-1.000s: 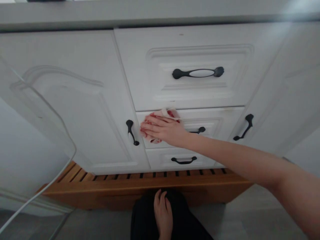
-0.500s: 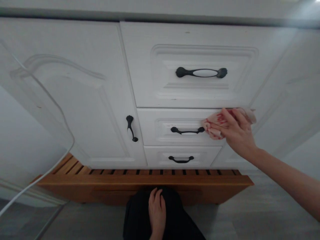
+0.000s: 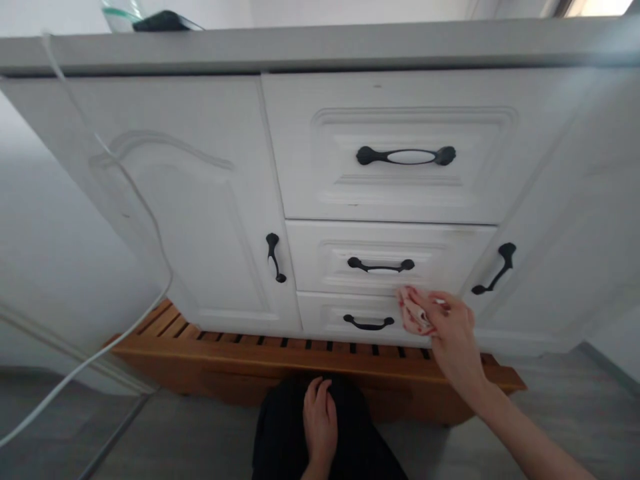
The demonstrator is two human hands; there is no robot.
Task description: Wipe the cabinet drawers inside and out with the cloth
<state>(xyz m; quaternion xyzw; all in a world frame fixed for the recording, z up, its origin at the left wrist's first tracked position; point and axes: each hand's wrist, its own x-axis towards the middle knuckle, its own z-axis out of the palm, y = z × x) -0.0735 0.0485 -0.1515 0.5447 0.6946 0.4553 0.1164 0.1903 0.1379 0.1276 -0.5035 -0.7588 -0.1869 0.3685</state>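
Observation:
My right hand (image 3: 454,333) grips a crumpled pink-and-white cloth (image 3: 414,312) against the right side of the bottom drawer (image 3: 320,312). Just left of the cloth is that drawer's black handle (image 3: 369,323). Above it sits the middle drawer (image 3: 307,257) with its own dark handle (image 3: 381,266), and higher still the large top drawer (image 3: 300,147). All three drawers are closed. My left hand (image 3: 320,420) rests on my dark-clothed knee, its fingers stretched out and holding nothing.
A slatted wooden bench (image 3: 240,353) stands along the cabinet's foot, in front of my knees. A white cable (image 3: 155,223) hangs down at the left. On the countertop (image 3: 310,45) lies a dark object (image 3: 164,22). Another black handle (image 3: 495,270) juts from the right cabinet door.
My right hand has moved the cloth down from the middle drawer's right side to the bottom drawer. The view has tilted up, showing the countertop. My left hand stays on the knee.

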